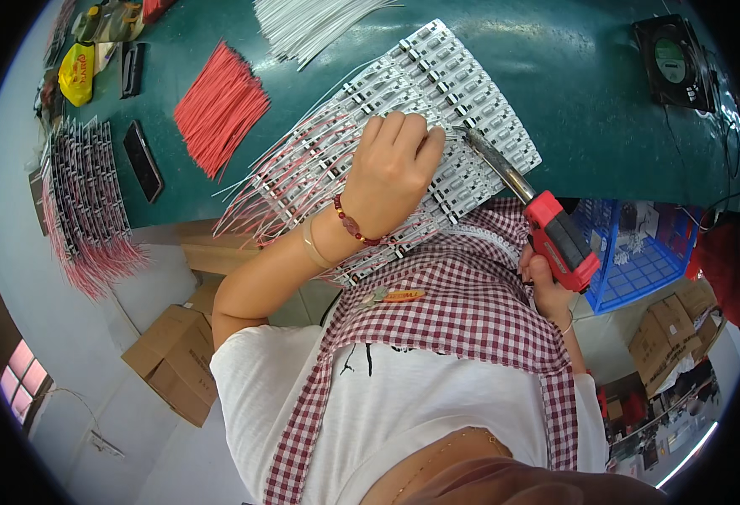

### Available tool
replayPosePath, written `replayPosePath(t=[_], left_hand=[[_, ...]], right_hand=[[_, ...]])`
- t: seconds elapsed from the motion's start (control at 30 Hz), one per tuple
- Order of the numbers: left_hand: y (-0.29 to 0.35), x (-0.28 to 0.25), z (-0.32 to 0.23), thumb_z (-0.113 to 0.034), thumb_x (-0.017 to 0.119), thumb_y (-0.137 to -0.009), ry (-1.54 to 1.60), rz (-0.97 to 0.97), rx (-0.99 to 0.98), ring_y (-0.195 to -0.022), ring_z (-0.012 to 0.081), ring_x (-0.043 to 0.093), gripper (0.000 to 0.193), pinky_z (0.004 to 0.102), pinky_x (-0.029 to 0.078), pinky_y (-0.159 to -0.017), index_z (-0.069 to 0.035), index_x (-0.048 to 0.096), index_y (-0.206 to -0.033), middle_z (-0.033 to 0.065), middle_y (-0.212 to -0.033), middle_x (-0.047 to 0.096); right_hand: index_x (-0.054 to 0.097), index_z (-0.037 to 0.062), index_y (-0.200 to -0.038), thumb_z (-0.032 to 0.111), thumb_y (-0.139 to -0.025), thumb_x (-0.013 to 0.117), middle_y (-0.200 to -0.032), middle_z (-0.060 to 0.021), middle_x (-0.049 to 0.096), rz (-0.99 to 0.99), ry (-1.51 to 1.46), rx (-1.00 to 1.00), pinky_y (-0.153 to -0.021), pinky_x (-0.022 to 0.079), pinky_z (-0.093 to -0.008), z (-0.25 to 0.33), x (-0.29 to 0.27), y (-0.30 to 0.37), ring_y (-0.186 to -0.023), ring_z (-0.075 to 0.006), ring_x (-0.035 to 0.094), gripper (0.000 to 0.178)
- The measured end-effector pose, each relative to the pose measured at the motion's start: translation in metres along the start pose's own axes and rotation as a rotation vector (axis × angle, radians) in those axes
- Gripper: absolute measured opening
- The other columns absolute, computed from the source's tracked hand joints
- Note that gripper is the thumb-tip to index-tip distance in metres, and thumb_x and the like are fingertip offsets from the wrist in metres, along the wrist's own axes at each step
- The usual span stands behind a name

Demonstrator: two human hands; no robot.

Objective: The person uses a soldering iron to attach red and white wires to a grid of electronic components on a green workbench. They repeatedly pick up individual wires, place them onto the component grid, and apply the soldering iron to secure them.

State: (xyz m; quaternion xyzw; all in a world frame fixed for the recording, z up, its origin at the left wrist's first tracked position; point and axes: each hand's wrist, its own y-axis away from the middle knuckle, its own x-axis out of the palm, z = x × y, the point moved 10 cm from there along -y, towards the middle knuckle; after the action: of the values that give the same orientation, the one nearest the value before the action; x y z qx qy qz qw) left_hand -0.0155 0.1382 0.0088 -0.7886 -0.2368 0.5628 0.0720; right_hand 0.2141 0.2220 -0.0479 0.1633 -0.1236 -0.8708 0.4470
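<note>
In the head view, the board (446,93), a white panel with rows of small parts, lies tilted on the green worktop (589,118), at the centre of the clock. Its lower corner runs over the near edge toward the checked apron (437,316). Red and white leads (252,206) trail from it toward 8 o'clock, while its rows toward 1 and 2 o'clock show no leads.

The left hand (395,168) is over the board's middle, back upward, its grip curled; the fingertips are hidden, so I cannot tell whether they pinch anything. The right hand (548,290), at 4 o'clock, has its grip closed around the iron (547,223), which has a red and black handle. The iron's metal barrel points toward 11 o'clock, its tip just beside the left fingers; whether it touches the board I cannot tell.

Around the board, white wires (319,29) lie at 11 o'clock and red wires (221,109) near 10. A phone (143,160) lies at 9 o'clock, with a second wired stack (88,189) beyond it. A black fan (673,63) stands between 2 and 3 o'clock. Off the worktop, a blue crate (639,282) is at 4 o'clock and a carton (176,362) between 7 and 8.
</note>
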Motion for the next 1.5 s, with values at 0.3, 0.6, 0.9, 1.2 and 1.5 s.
replayPosePath(t=[0.3, 0.6, 0.9, 1.2, 1.5], left_hand=[[-0.001, 0.002, 0.001, -0.001, 0.060, -0.072, 0.007, 0.030, -0.025, -0.073, 0.0218, 0.050, 0.026, 0.0344, 0.040, -0.066, -0.002, 0.066, -0.098, 0.0060, -0.078, 0.048], [-0.003, 0.004, 0.003, -0.002, 0.060, -0.073, -0.025, 0.048, -0.035, -0.073, 0.0228, 0.050, 0.020, 0.0350, 0.040, -0.066, -0.003, 0.063, -0.092, 0.0067, -0.077, 0.046], [0.009, 0.004, 0.008, -0.006, 0.061, -0.077, -0.049, 0.041, -0.046, -0.074, 0.0258, 0.049, 0.008, 0.0388, 0.039, -0.067, -0.008, 0.053, -0.079, 0.0082, -0.076, 0.045], [-0.007, -0.019, 0.004, -0.001, 0.065, -0.077, 0.073, -0.078, -0.064, -0.076, 0.0285, 0.054, 0.012, 0.0400, 0.042, -0.068, -0.005, 0.059, -0.086, 0.0100, -0.078, 0.053], [0.001, -0.001, -0.017, -0.006, 0.055, -0.078, 0.023, 0.092, 0.035, -0.080, 0.0243, 0.051, 0.016, 0.0357, 0.041, -0.072, -0.006, 0.059, -0.093, 0.0077, -0.082, 0.050]], right_hand=[[0.065, -0.0015, -0.104, 0.008, -0.090, 0.065, -0.091, -0.0067, 0.067, 0.007, 0.104, -0.057, -0.072, 0.051, -0.0306, -0.012, -0.006, -0.001, -0.082, -0.0162, 0.063, 0.017], [0.059, -0.0004, -0.087, 0.038, -0.093, 0.064, -0.069, -0.0040, 0.055, -0.102, 0.038, -0.054, -0.054, 0.040, -0.0241, 0.009, -0.002, -0.002, -0.059, -0.0097, 0.049, 0.039], [0.065, 0.0031, -0.095, 0.022, -0.087, 0.069, -0.079, -0.0027, 0.065, -0.055, -0.017, -0.024, -0.067, 0.049, -0.0282, -0.015, 0.001, 0.003, -0.071, -0.0138, 0.061, 0.021], [0.055, -0.0028, -0.106, 0.015, -0.097, 0.056, -0.067, -0.0060, 0.057, -0.185, -0.507, -0.164, -0.051, 0.046, -0.0270, 0.044, -0.008, -0.028, -0.054, -0.0103, 0.052, 0.020], [0.050, -0.0046, -0.120, 0.015, -0.097, 0.054, -0.069, -0.0082, 0.058, -0.161, -0.587, -0.207, -0.051, 0.046, -0.0269, 0.039, -0.001, -0.024, -0.054, -0.0114, 0.052, 0.030]])
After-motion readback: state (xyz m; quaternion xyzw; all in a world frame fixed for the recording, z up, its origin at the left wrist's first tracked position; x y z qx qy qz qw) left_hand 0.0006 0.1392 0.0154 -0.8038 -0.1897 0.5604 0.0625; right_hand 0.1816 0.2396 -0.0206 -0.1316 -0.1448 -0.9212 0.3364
